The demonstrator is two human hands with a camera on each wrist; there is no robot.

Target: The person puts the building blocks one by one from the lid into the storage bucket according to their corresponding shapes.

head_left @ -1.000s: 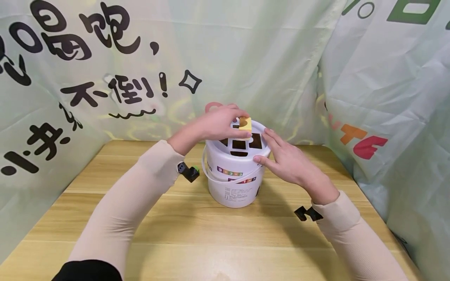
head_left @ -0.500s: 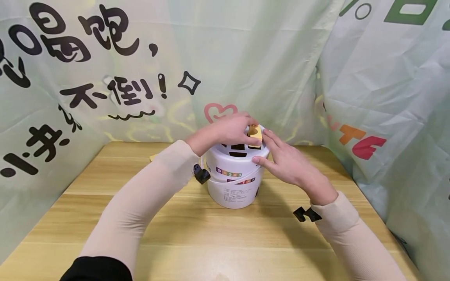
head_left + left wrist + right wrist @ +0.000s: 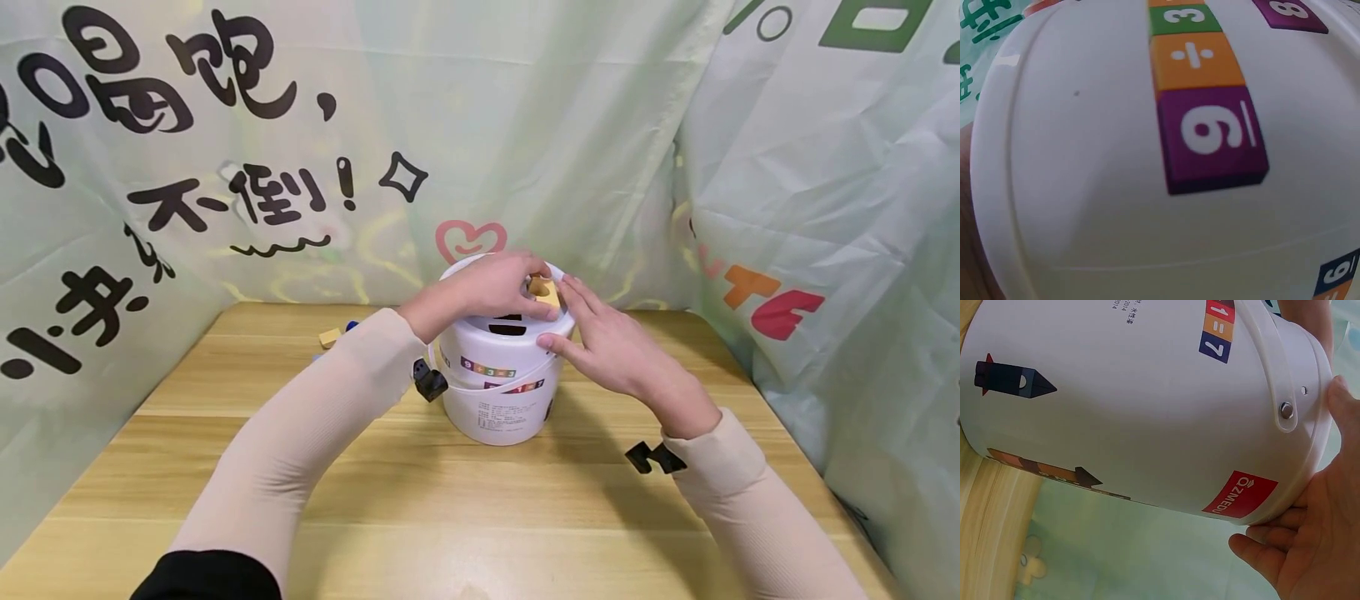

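Note:
A white bucket (image 3: 495, 417) stands upright on the table, printed with coloured number blocks. Its white lid (image 3: 461, 267) has dark cut-out holes. My left hand (image 3: 495, 283) reaches over the lid and pinches a yellow block with a rounded notch (image 3: 551, 297), low at the lid's right side. That hand covers much of the lid. My right hand (image 3: 618, 346) rests on the bucket's right rim, thumb in front and fingers laid along the far side. In the right wrist view, the thumb and fingers of the right hand (image 3: 1319, 528) touch the rim near the handle (image 3: 1272, 362).
At the left, partly behind the left sleeve, a small yellow block (image 3: 330, 337) and a blue piece (image 3: 352, 326) lie on the wooden table (image 3: 465, 517). Fabric curtains (image 3: 570, 125) with printed lettering enclose the back and sides.
My left hand has moved right across the lid with the yellow block, then lowered it slightly. Pieces at the left have come into view past the sleeve. The right hand stays at the rim.

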